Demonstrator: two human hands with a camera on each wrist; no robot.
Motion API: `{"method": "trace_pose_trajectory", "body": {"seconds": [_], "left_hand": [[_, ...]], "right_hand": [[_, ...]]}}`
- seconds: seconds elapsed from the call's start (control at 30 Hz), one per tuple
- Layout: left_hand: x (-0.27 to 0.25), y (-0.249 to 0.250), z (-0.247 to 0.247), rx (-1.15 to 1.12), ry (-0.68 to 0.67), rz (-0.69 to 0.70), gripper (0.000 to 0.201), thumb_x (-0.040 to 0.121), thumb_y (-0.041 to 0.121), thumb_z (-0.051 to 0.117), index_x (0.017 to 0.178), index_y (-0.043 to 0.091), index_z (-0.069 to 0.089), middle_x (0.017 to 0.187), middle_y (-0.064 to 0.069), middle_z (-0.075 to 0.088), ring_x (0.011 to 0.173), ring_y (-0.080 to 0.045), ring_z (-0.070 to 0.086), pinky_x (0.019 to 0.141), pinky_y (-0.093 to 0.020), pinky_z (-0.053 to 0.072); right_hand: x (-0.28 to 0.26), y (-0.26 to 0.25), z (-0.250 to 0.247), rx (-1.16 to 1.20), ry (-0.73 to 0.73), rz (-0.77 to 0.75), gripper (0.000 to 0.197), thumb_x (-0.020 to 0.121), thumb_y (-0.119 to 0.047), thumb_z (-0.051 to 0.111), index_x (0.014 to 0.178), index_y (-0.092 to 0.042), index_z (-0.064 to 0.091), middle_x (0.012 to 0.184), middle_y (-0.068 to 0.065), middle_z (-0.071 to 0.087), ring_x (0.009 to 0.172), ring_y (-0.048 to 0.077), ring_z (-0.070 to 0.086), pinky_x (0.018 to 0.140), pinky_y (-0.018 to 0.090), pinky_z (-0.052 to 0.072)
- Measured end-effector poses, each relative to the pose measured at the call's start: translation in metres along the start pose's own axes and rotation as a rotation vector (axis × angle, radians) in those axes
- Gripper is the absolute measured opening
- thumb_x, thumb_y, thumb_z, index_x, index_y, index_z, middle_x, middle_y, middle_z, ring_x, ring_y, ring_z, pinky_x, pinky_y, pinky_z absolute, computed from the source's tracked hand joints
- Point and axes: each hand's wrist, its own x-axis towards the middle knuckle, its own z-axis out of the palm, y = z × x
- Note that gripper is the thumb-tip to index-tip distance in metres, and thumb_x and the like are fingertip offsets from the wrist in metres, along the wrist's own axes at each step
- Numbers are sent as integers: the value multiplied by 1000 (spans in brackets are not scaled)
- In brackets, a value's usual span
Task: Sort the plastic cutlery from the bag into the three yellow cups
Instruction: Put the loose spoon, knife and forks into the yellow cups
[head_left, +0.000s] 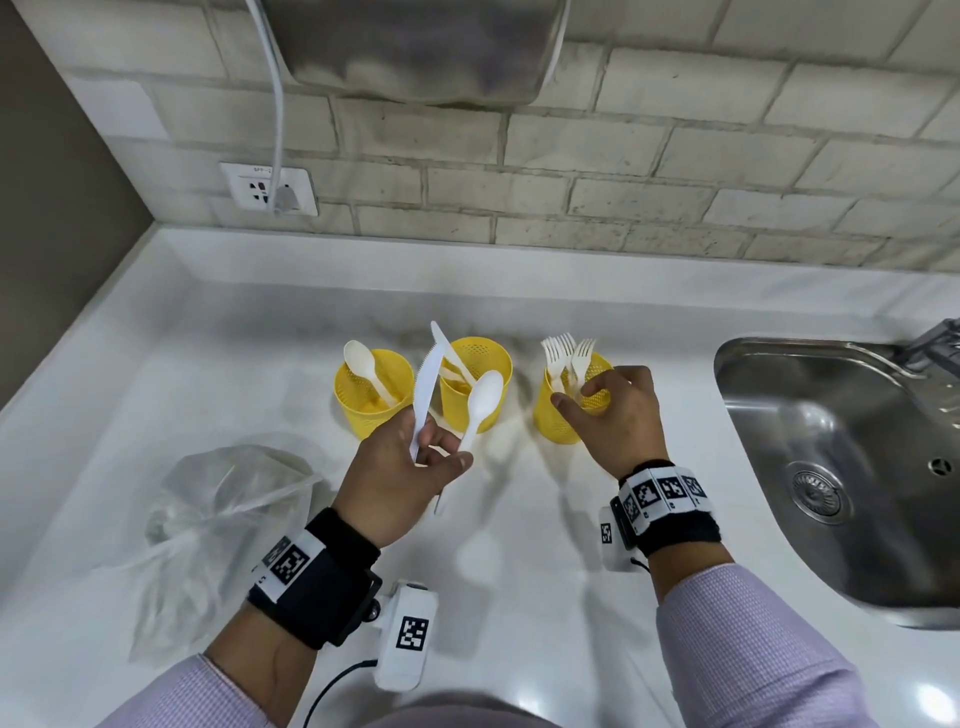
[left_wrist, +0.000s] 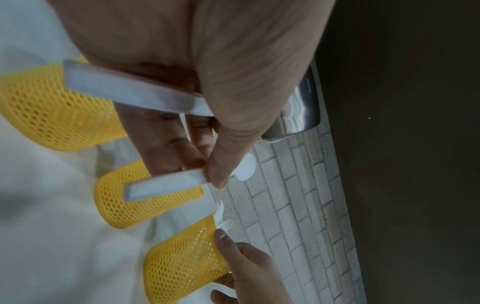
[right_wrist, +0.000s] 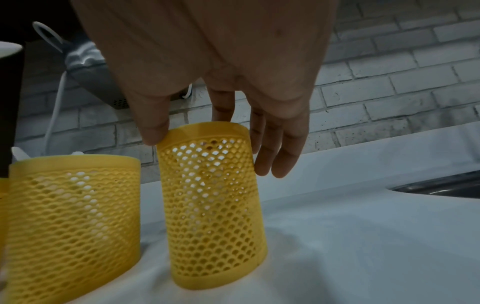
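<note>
Left hand (head_left: 400, 467) pinches white plastic knife (head_left: 427, 388) and spoon (head_left: 480, 402); right hand (head_left: 618, 415), empty, fingers relaxed over fork-filled yellow mesh cup (head_left: 563, 410). Drop each singly, handle first.

Kitchen, white countertop (head_left: 519, 571), steel sink (head_left: 831, 467), brick-tile wall (head_left: 623, 156), wall socket (head_left: 267, 188)

The head view is bright and evenly lit from above, with soft shadows on the white countertop (head_left: 519, 571), glare on the steel sink (head_left: 831, 441), and brick lines bowed at the edges. Both wrist views are dimmer, motion-blurred and strongly warped; the close yellow mesh cup (left_wrist: 57, 111) smears.
</note>
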Motion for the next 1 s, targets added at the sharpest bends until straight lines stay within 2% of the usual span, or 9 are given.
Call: {"method": "trace_pose_trajectory", "body": {"seconds": [0.17, 0.33, 0.43, 0.53, 0.63, 0.77, 0.87, 0.93, 1.0], "left_hand": [[-1, 3, 2, -16, -2, 7, 45, 83, 16, 81, 78, 15, 37, 88, -3, 71, 79, -38, 65, 75, -58, 55], [-2, 4, 2, 16, 21, 18, 45, 85, 13, 81, 77, 14, 37, 88, -3, 71, 71, -25, 64, 72, -48, 55], [-2, 5, 3, 18, 27, 37, 44, 85, 12, 80, 75, 17, 38, 87, -3, 70, 67, -17, 61, 69, -42, 53], [-5, 11, 5, 5, 10, 92, 42, 86, 8, 78, 73, 35, 49, 80, -5, 62, 66, -16, 59, 64, -30, 52], [-9, 20, 7, 8, 20, 144, 33, 86, -3, 73, 78, 22, 52, 70, 9, 48, 62, -4, 50, 62, -12, 44], [-11, 23, 7, 92, 30, 196, 39, 83, -8, 70, 80, 25, 50, 65, 21, 50, 63, -2, 49, 62, -8, 41], [-12, 23, 7, 100, 29, 217, 33, 82, -10, 70, 92, 19, 58, 70, 13, 53, 65, -3, 50, 62, -8, 42], [-14, 24, 7, 92, 20, 236, 31, 83, -11, 69, 100, 13, 60, 76, 1, 59, 68, -4, 54, 64, -10, 45], [-14, 24, 8, 82, 20, 241, 30, 83, -10, 71, 93, 15, 57, 75, 0, 58, 67, -3, 55, 63, -10, 45]], "right_hand": [[-13, -3, -4, -23, 17, -25, 49, 79, -44, 84, 114, -19, 62, 138, 8, 41, 125, 34, 48, 102, 38, 42], [-32, -57, -18, 71, 318, -253, 40, 80, -42, 75, 113, -21, 66, 132, 10, 43, 116, 34, 44, 104, 33, 32], [-49, -96, -16, 137, 247, -372, 32, 82, -47, 69, 107, -27, 72, 130, 6, 44, 119, 29, 41, 105, 32, 32], [-60, -118, -2, 118, 155, -409, 33, 83, -53, 67, 105, -30, 76, 133, 5, 47, 127, 31, 38, 107, 31, 30], [-64, -126, 11, 108, 83, -383, 39, 82, -59, 63, 102, -30, 79, 137, 5, 48, 132, 31, 35, 110, 29, 27], [-67, -132, 19, 143, 46, -353, 36, 81, -59, 64, 94, -29, 80, 140, 2, 49, 135, 29, 31, 113, 32, 28], [-68, -137, 22, 232, 24, -320, 24, 82, -52, 69, 83, -30, 79, 138, -3, 52, 133, 24, 31, 110, 42, 35], [-67, -139, 22, 301, 0, -306, 13, 84, -41, 77, 76, -31, 75, 136, -6, 52, 131, 22, 32, 107, 36, 33], [-64, -140, 21, 351, -34, -286, 15, 85, -35, 79, 72, -31, 71, 134, -9, 53, 131, 22, 35, 103, 29, 30]]}}
